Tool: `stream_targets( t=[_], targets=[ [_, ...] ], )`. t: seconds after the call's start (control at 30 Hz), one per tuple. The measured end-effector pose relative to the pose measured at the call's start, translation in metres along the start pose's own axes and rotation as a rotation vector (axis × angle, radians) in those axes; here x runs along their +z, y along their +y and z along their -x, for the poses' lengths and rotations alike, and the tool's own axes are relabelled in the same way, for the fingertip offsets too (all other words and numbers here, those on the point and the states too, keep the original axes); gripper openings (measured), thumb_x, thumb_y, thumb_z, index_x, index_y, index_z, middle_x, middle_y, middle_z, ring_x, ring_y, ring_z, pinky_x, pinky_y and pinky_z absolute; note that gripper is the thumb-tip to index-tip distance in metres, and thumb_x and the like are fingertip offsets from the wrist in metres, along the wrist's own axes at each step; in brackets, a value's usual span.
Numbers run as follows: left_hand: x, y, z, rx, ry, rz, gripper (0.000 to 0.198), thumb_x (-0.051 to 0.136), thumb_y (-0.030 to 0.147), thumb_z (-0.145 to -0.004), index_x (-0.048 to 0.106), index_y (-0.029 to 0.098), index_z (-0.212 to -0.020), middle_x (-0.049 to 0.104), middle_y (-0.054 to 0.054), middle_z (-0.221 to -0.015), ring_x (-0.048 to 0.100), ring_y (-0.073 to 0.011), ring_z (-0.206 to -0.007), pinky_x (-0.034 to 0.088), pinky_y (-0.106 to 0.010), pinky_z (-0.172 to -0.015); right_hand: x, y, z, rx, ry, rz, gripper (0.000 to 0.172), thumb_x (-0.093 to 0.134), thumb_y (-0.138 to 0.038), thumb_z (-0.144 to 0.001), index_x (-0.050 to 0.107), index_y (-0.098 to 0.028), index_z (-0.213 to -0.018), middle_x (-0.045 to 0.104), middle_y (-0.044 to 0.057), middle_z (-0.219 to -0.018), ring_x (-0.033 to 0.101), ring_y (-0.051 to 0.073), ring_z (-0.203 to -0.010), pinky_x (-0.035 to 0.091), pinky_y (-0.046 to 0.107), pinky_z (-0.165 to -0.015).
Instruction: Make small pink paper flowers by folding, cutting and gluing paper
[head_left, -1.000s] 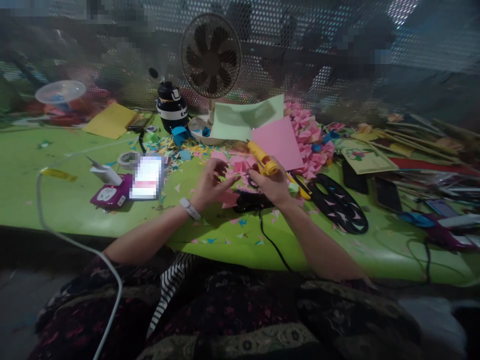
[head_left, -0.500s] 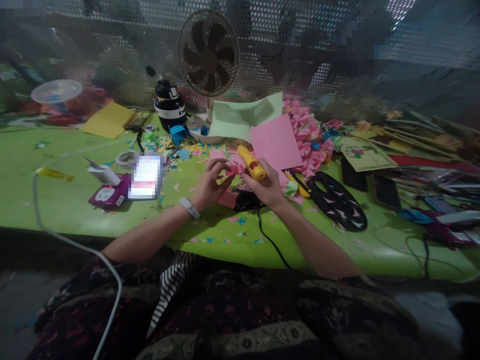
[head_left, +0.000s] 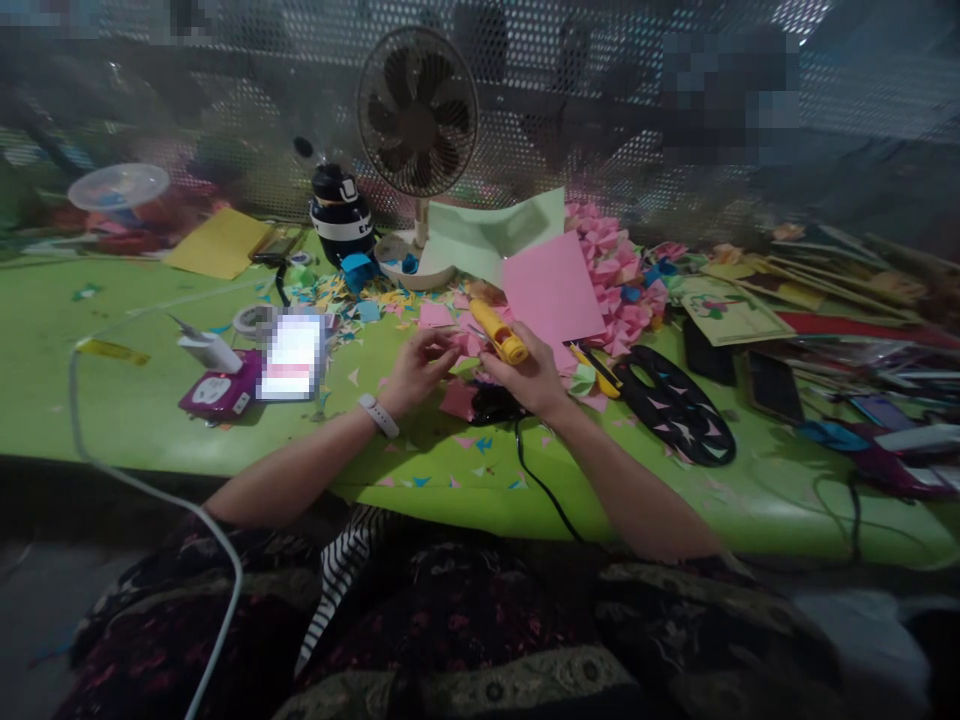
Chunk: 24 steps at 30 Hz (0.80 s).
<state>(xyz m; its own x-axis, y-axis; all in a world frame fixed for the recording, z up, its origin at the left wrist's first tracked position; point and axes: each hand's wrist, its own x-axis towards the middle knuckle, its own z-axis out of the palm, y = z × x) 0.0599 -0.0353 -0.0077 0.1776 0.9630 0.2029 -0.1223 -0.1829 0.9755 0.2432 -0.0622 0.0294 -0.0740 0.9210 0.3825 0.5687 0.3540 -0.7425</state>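
Observation:
My right hand (head_left: 536, 375) is closed round a yellow tool (head_left: 491, 325) with a rounded, tube-like body; its exact kind is unclear. To the left of it, my left hand (head_left: 421, 368) has its fingertips pinched together at a small piece of pink paper (head_left: 466, 345), partly hidden by the fingers. Both hands are close together just above the table. Beneath them lie a dark bundle (head_left: 496, 403) with a black cord and a pink paper scrap (head_left: 456, 398). A pink sheet (head_left: 551, 285) rests just beyond my right hand.
A heap of folded pink paper (head_left: 611, 275) is behind the sheet. At the back are a fan (head_left: 418, 115) and a dark bottle (head_left: 341, 215). On the left are a lit phone (head_left: 292, 355) and a purple socket box (head_left: 221, 385); on the right, a cutter (head_left: 596, 368) and black tray (head_left: 679, 405).
My left fingers have drawn closer together at the pink paper. The yellow tool has shifted slightly left and tilted in my right hand.

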Motion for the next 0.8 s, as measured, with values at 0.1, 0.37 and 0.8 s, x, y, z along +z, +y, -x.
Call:
stream_targets(
  t=[0.1,0.37,0.8],
  targets=[
    [0.003,-0.001,0.001,0.001,0.009,0.032,0.054,0.085,0.059,-0.060,0.057,0.017,-0.076,0.063,0.000,-0.086,0.064,-0.0115,-0.072,0.059,-0.025,-0.062,0.000,-0.002,0.001,0.013,0.010,-0.033,0.022,0.066,-0.039,-0.076,0.051,-0.024,-0.083,0.066,0.000,-0.080,0.060,0.020,-0.073,0.047,0.034,-0.070],
    [0.002,-0.001,0.000,-0.004,-0.010,0.039,0.056,0.084,0.060,-0.060,0.050,0.018,-0.073,0.057,0.004,-0.072,0.061,-0.0090,-0.062,0.058,-0.024,-0.057,0.002,0.001,0.001,0.048,-0.047,-0.105,0.021,0.067,-0.036,-0.076,0.056,-0.023,-0.089,0.068,0.000,-0.085,0.063,0.019,-0.076,0.048,0.033,-0.071],
    [-0.017,-0.005,-0.014,0.154,0.195,-0.192,0.043,0.082,0.050,-0.069,0.054,0.018,-0.071,0.059,0.000,-0.072,0.062,-0.0117,-0.064,0.055,-0.024,-0.053,-0.008,-0.016,0.007,-0.105,-0.120,0.054,0.034,0.065,-0.049,-0.082,0.043,-0.023,-0.074,0.051,-0.002,-0.066,0.047,0.014,-0.060,0.036,0.029,-0.059]
  ],
)
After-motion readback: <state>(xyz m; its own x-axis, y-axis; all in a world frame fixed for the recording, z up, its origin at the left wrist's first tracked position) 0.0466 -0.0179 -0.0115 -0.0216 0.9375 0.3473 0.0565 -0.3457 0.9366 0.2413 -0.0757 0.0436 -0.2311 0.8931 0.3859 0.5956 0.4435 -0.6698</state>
